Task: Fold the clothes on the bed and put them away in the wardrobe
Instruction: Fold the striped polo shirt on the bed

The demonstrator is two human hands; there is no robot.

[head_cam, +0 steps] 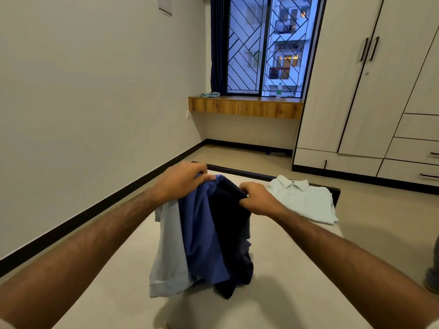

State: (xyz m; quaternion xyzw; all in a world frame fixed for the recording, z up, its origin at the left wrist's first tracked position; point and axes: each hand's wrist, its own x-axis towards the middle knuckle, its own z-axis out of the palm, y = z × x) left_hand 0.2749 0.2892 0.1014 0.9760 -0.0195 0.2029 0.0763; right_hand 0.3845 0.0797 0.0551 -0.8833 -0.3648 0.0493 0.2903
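A bunch of clothes hangs above the bed (pixel 297 269): a pale grey-blue garment (pixel 166 252), a blue garment (pixel 202 238) and a dark navy garment (pixel 231 238). My left hand (pixel 183 180) grips the top of the blue garment. My right hand (pixel 257 198) pinches the upper edge of the navy garment. Their lower ends touch the beige sheet. A folded light mint shirt (pixel 306 200) lies at the far right corner of the bed. The wardrobe (pixel 351 91) stands at the right with its doors closed.
A wooden ledge (pixel 244 106) runs under the barred window, with a small crumpled cloth (pixel 210 94) and a plastic bottle (pixel 278 90) on it. Drawers (pixel 415 150) sit in the wardrobe's lower right. Floor lies between bed and wardrobe. A wall flanks the bed's left side.
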